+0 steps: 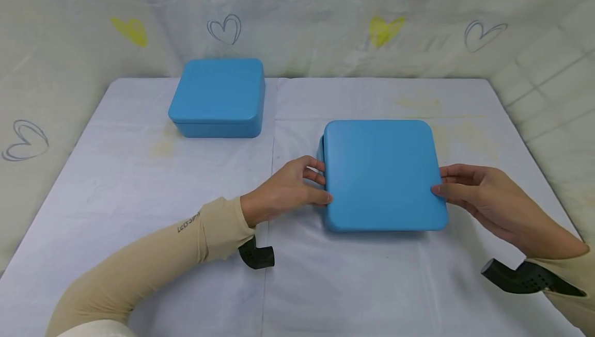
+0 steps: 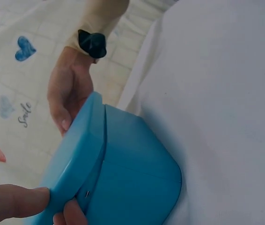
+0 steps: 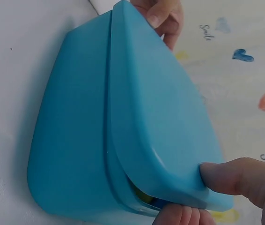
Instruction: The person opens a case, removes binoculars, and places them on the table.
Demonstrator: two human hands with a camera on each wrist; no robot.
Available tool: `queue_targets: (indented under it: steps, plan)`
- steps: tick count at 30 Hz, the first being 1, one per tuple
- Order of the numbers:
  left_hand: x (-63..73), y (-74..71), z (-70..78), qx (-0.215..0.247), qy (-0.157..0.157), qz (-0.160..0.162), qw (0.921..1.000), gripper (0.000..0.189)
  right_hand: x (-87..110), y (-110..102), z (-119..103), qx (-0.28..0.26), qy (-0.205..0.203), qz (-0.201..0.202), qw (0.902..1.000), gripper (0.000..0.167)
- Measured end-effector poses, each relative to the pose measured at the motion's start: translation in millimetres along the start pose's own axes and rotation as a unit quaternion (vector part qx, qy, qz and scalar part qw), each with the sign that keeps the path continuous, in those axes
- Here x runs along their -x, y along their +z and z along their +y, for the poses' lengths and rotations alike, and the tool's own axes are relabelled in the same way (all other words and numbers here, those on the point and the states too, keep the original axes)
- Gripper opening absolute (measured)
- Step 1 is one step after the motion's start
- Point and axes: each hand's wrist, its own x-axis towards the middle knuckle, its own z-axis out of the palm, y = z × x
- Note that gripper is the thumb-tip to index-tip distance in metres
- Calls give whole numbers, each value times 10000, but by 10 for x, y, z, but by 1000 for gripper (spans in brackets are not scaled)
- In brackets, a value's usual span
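Note:
A blue box stands on the right half of the table, with its rounded blue lid (image 1: 383,172) on top. My left hand (image 1: 290,190) pinches the lid's left edge, thumb on top and fingertips under the rim. At the opposite edge my right hand (image 1: 483,200) grips the lid the same way. In the right wrist view the lid sits slightly raised above the box body (image 3: 71,131) near the right fingers, and a sliver of yellow-green and blue shows through the gap. The left wrist view also has a narrow gap between the lid and the box body (image 2: 137,173).
A second blue box (image 1: 218,92), lid on, stands at the back left of the table. White cloth (image 1: 209,285) covers the tabletop. Behind it hangs a pale curtain (image 1: 307,27) with hearts. Dark wrist-camera mounts (image 1: 516,277) stick out from both sleeves.

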Motion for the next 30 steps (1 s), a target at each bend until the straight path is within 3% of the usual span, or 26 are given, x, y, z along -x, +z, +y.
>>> queue_targets:
  steps: [10, 17, 30]
  plan:
    - [16, -34, 48, 27, 72, 94, 9999, 59, 8, 0, -37, 0, -311, 202, 9993, 31]
    - [5, -74, 83, 19, 205, 150, 9997, 57, -12, 8, -122, -483, -335, 323, 9977, 31]
    - [5, -159, 154, 215, 506, 344, 9979, 55, -109, 58, -253, -235, -711, 622, 9953, 34]
